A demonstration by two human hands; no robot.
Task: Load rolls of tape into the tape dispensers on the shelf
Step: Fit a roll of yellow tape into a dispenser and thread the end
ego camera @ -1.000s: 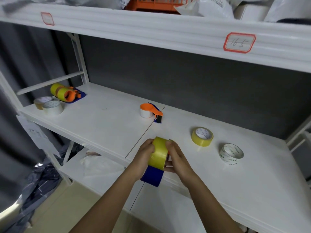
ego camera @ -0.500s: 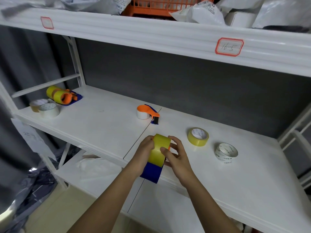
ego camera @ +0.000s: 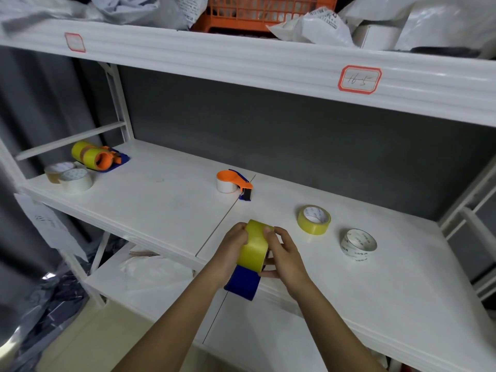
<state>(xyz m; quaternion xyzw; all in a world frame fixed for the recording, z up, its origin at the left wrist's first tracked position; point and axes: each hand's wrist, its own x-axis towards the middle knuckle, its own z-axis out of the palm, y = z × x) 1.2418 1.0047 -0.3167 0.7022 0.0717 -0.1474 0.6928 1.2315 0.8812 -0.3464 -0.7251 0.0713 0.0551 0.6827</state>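
Both hands hold a yellow tape roll (ego camera: 254, 245) sitting in a blue dispenser (ego camera: 242, 283) over the shelf's front edge. My left hand (ego camera: 233, 248) grips the roll and dispenser from the left. My right hand (ego camera: 285, 253) curls round the roll's right side, thumb on its top. On the white shelf (ego camera: 166, 202) lie an orange-and-blue dispenser with a white roll (ego camera: 233, 182), a loose yellow roll (ego camera: 313, 219) and a loose white roll (ego camera: 358, 244). At the far left lie loaded dispensers with yellow rolls (ego camera: 96, 157).
Two more loose rolls (ego camera: 70, 175) sit at the shelf's left end. The upper shelf (ego camera: 268, 68) overhangs, carrying bags and an orange crate (ego camera: 263, 12). A lower shelf (ego camera: 150, 288) holds a white bag. White frame posts (ego camera: 118, 100) stand at both ends.
My right hand has shifted on the roll, its thumb now on top. The roll and dispenser stay in about the same place between my hands; the camera view has drifted slightly.
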